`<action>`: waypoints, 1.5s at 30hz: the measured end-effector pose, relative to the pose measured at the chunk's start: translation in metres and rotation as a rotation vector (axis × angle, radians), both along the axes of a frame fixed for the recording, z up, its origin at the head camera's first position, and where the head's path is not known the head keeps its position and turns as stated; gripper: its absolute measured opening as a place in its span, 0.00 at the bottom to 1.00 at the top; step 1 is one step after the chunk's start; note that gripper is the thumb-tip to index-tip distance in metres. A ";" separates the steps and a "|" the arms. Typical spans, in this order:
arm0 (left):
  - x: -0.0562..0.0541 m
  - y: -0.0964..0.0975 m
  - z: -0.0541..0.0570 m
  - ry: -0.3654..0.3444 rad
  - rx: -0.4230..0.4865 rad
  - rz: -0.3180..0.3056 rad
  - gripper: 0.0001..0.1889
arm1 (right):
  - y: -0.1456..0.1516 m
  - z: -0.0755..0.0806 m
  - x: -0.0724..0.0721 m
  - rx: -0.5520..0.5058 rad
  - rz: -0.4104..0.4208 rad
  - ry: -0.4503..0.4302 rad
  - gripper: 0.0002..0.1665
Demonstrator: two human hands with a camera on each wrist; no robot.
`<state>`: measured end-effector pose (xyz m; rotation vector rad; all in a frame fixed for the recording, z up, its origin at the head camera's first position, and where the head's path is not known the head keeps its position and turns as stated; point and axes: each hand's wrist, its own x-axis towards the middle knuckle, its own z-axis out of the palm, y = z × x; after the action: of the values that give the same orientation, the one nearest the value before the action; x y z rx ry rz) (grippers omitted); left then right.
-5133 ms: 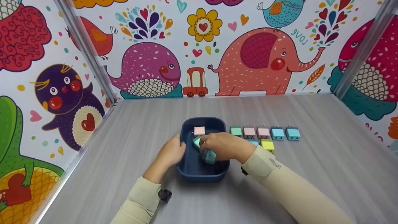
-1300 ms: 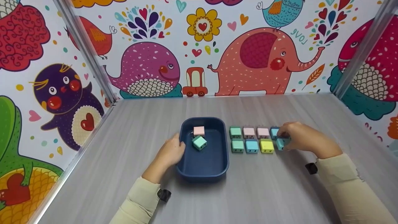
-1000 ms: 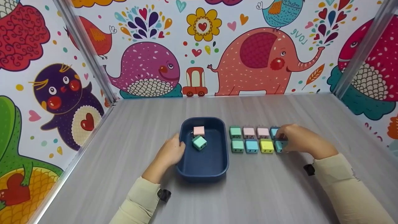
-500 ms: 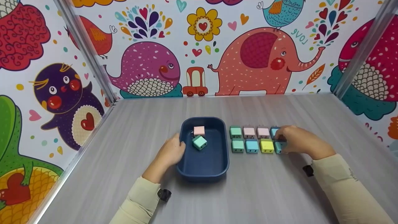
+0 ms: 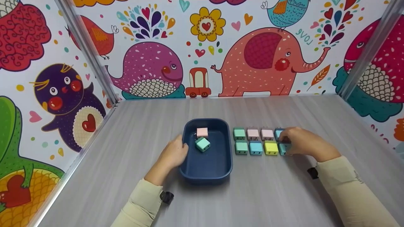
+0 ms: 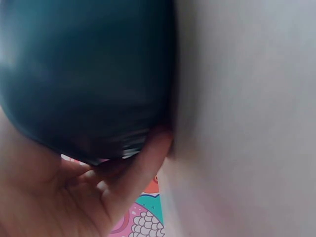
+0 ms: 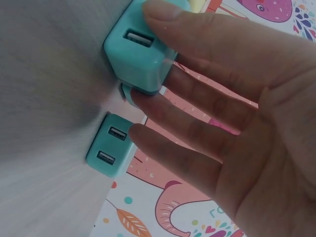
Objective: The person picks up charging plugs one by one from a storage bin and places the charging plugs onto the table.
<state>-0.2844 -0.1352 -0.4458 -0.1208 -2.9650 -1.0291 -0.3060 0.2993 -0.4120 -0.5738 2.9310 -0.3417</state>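
My right hand pinches a turquoise USB charger at the right end of the front row, thumb on its upper face and fingers behind. In the head view this charger sits beside a yellow charger, partly hidden by the fingers. Another turquoise charger lies close to my fingertips in the right wrist view; the hand hides it in the head view. My left hand holds the left side of a dark blue box. Inside it are a pink charger and a mint green charger.
Two rows of chargers stand right of the box. A green one, two pink ones and a blue one form the visible back row. In front are a green one and a blue one. A printed wall panel closes the far side.
From inside the box, my right hand has carried the turquoise charger to the front row's right end, then shifted it slightly left beside the yellow one. My left hand stays at the box.
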 end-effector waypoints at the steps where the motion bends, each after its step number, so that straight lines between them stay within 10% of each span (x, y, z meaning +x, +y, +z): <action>1: 0.000 0.000 0.000 0.002 -0.001 -0.001 0.26 | 0.000 0.000 0.000 0.000 0.003 0.005 0.27; 45: -0.001 0.000 0.000 -0.011 0.007 -0.003 0.29 | 0.003 0.005 0.001 -0.015 -0.002 -0.004 0.28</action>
<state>-0.2850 -0.1352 -0.4457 -0.1203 -2.9722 -1.0441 -0.3049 0.3024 -0.4073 -0.5718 2.9274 -0.3648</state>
